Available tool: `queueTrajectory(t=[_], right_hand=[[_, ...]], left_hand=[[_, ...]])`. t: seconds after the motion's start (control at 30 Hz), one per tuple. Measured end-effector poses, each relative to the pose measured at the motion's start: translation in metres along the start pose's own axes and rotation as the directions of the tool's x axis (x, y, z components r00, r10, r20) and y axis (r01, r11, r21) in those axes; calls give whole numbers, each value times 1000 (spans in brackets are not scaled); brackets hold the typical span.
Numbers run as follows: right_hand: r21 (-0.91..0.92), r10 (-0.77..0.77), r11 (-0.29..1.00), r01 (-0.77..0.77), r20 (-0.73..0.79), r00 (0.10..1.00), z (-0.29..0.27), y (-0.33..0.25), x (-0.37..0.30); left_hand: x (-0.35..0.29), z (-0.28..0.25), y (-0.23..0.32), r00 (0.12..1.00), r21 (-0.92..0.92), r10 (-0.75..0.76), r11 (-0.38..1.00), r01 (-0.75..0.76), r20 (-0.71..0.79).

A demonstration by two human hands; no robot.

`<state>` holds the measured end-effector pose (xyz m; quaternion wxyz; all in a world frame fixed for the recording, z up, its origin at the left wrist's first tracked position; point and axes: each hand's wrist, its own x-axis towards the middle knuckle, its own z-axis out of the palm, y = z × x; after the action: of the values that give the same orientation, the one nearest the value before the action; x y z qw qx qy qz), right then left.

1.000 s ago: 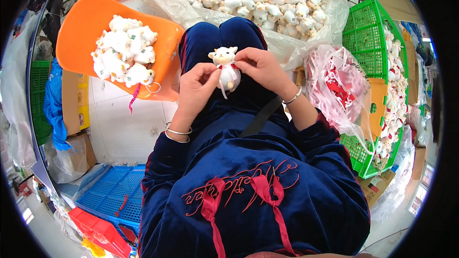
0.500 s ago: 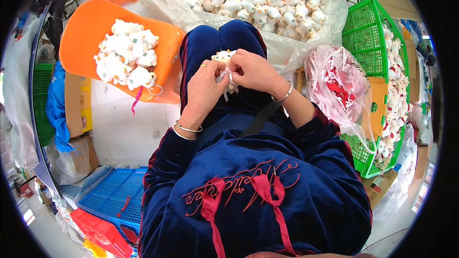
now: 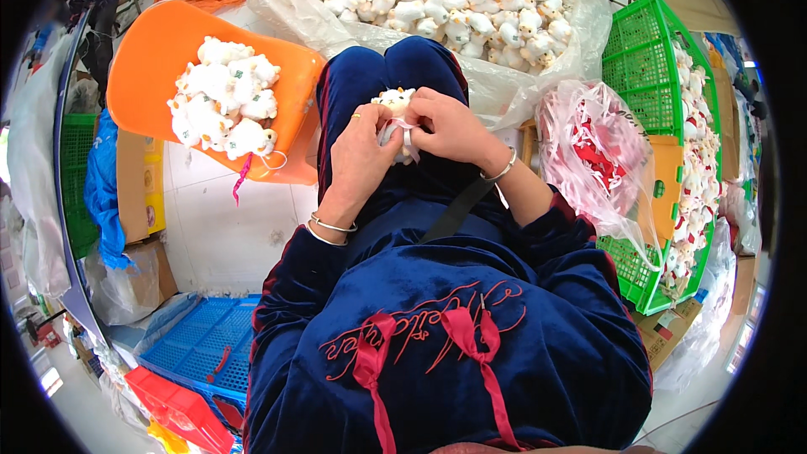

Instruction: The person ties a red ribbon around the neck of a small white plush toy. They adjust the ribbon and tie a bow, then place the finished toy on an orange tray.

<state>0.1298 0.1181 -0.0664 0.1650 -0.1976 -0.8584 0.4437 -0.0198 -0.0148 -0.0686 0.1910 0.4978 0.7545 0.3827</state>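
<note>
A small white plush toy point(image 3: 392, 98) with orange-brown bits on its head rests on my lap, between my knees. Both of my hands are at its neck, working a thin pale ribbon point(image 3: 409, 148). My left hand point(image 3: 361, 154), with a ring and bangles, has its fingertips pinched on the ribbon's left side. Opposite it, my right hand point(image 3: 454, 129) is closed on the ribbon too, thumb against bent fingers. The fingers cover much of the toy's body and the exact crossing of the ribbon.
More white plush toys point(image 3: 227, 88) are piled on an orange chair point(image 3: 139, 63) at left. Ahead lies a big clear bag point(image 3: 294, 21) full of them. At right are a bag of red pieces point(image 3: 593, 151) and a green crate point(image 3: 639, 59); a blue crate point(image 3: 197, 340) sits lower left.
My hands have shifted only slightly at the toy's neck. The ribbon between them now spreads in a wider band, and its dangling end has moved. The surrounding things stay put.
</note>
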Motion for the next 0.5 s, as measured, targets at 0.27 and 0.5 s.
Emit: queueTrajectory(t=[0.27,0.5], right_hand=[[620,171,734,-278,227,959,-42,-11,-6],[519,116,806,-286,336,935,-29,-47,9]], left_hand=[[0,-2,0,996,-87,84,993,-84,-3],[3,0,-13,984,-222,173,962,-161,35]])
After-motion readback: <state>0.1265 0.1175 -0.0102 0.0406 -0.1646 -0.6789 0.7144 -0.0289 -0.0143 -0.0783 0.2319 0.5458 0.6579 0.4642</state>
